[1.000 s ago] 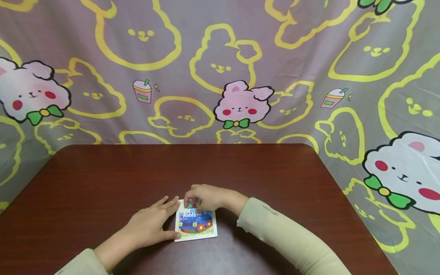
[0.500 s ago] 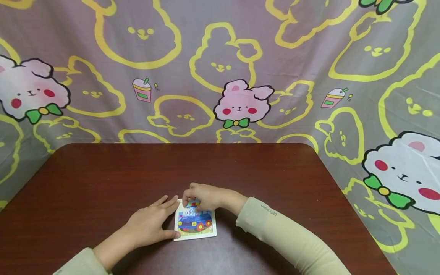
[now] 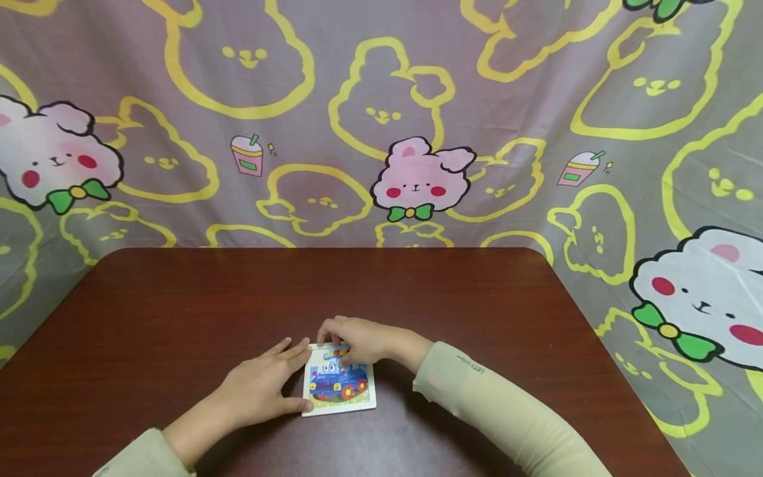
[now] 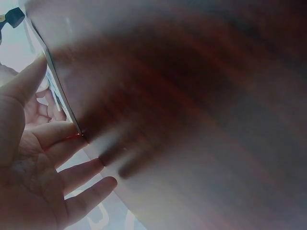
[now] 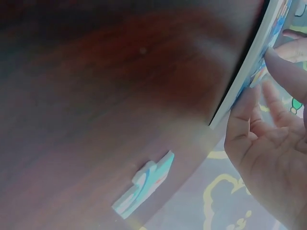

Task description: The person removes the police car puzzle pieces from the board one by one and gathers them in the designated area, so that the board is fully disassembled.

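Observation:
A square jigsaw puzzle [image 3: 338,387] with a white border and a blue cartoon car lies on the dark table. At its left edge my left hand [image 3: 256,391] rests with fingers spread, thumb and index finger touching the border. My right hand [image 3: 363,341] is over the upper part, its fingers bent at the top edge and thumb on the picture. In the right wrist view, the right thumb and fingers [image 5: 268,115] close around what looks like a puzzle piece, mostly hidden. A loose light-blue puzzle piece [image 5: 146,184] lies apart on the table in that view.
The brown wooden table [image 3: 238,298] spreads out around the puzzle, with rounded far corners. A grey curtain [image 3: 507,165] with cartoon rabbits hangs behind the table and along its sides.
My right hand's fingers have shifted slightly toward the puzzle's top edge, uncovering more of the picture's upper part. The left hand and the puzzle have stayed nearly in place.

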A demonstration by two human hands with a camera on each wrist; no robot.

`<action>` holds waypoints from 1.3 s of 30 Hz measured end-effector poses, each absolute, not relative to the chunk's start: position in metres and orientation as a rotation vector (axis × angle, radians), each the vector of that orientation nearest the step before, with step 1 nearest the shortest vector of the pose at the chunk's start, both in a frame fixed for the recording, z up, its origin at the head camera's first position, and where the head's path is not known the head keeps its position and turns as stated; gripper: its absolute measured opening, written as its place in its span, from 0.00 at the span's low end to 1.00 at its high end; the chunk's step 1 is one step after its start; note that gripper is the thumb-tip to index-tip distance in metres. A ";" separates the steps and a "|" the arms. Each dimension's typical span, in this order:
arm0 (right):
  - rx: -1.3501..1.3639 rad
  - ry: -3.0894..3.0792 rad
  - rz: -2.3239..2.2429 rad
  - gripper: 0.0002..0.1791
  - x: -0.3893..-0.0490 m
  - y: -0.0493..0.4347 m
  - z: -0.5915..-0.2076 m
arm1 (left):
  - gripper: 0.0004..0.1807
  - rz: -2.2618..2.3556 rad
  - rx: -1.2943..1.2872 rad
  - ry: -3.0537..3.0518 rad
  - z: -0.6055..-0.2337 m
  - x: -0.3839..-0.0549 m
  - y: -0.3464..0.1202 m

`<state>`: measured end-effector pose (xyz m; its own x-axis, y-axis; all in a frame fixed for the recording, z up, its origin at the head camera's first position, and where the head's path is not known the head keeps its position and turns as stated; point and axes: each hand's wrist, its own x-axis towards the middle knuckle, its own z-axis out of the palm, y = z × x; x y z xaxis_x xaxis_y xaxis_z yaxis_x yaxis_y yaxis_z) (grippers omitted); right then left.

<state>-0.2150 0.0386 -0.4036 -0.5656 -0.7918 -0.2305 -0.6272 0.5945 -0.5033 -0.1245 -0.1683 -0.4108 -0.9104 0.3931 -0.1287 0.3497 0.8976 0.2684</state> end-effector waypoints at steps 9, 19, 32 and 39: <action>-1.104 2.381 -0.567 0.13 -0.217 0.042 -0.404 | 0.49 0.362 0.567 2.887 -0.411 -0.125 -0.169; -1.106 2.302 -0.726 0.13 -0.223 0.046 -0.405 | 0.49 0.373 0.566 2.882 -0.410 -0.125 -0.169; -1.109 2.315 -0.753 0.09 -0.226 0.047 -0.406 | 0.49 0.383 0.571 2.869 -0.408 -0.125 -0.168; -1.114 2.284 -0.809 0.09 -0.226 0.048 -0.405 | 0.49 0.380 0.566 2.865 -0.409 -0.125 -0.169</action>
